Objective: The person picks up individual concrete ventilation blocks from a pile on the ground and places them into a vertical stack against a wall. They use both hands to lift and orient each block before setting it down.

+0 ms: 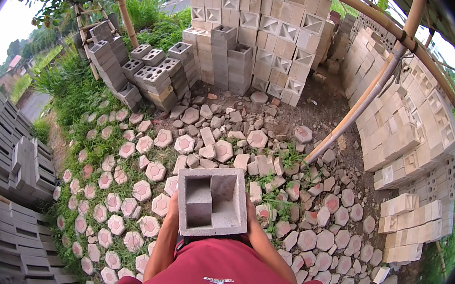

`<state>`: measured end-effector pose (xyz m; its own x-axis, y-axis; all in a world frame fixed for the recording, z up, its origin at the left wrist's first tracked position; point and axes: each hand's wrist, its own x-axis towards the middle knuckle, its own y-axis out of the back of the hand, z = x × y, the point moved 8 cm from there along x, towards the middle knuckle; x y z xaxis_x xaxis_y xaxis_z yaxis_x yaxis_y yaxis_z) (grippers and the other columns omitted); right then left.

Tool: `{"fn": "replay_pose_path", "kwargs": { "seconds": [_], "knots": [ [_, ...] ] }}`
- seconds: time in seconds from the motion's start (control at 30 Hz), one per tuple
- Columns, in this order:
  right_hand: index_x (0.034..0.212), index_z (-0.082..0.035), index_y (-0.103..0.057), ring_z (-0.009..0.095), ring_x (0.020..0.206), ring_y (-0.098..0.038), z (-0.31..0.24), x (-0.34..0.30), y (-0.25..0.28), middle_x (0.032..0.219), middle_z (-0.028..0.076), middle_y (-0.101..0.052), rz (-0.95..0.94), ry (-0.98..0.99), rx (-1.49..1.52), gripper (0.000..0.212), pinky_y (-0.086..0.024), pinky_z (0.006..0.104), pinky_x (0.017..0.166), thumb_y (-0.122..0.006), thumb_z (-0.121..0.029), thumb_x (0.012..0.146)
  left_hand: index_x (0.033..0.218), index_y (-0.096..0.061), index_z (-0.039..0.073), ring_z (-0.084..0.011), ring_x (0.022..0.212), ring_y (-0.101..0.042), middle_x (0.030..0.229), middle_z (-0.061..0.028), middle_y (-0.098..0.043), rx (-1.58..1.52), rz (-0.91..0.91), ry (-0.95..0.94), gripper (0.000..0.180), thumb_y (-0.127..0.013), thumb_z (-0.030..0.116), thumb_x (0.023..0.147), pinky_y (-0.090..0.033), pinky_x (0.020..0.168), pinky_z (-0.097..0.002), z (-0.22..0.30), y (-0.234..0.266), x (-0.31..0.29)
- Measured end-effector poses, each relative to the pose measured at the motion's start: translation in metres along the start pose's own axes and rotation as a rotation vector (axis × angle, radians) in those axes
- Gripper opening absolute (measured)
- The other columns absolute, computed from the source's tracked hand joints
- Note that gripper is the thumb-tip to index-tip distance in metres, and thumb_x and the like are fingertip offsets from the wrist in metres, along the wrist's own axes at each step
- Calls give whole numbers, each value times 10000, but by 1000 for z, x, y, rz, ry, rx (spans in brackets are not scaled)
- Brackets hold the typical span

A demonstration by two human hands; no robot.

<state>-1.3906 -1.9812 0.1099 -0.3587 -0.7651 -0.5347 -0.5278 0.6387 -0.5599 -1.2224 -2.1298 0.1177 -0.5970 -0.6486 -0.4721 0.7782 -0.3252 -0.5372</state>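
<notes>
A grey square concrete block [226, 218] is held in front of my body between both hands. Its top faces me and shows an uneven, stepped hollow inside. My left hand [174, 209] grips the block's left side, and my right hand [252, 215] presses on its right side. Most of the fingers are hidden behind or under the block. Both forearms come up from beside my red shirt.
Hexagonal pavers [141, 190] and broken rubble [223, 125] cover the grassy ground. Hollow grey blocks [154, 76] stand at the far left, pale patterned blocks [272, 33] at the back, more stacks [393, 126] at right. A slanting bamboo pole [358, 108] rises ahead; grey blocks [25, 168] line the left.
</notes>
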Motion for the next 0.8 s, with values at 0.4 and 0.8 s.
{"fn": "replay_pose_path", "kwargs": {
  "seconds": [0.4,0.8],
  "knots": [
    [1328,3,-448,212,1082,-546,-185,237,-48,1248,127,-540,98,280,-69,792,-432,310,916,-431,-649,878,1281,-491,41,-263,1069,-544,1210,-123,-560,22,-158,-22,538,-328,450,972,-424,942,-410,127,-81,292],
    [1416,52,-253,202,1322,-319,-284,396,-83,1453,137,-310,-21,317,-101,773,-233,311,1093,-380,-548,946,1265,-497,52,-279,1035,-574,1186,-147,-570,-39,-130,90,534,-341,465,964,-473,902,-440,227,-131,431]
  ]
}}
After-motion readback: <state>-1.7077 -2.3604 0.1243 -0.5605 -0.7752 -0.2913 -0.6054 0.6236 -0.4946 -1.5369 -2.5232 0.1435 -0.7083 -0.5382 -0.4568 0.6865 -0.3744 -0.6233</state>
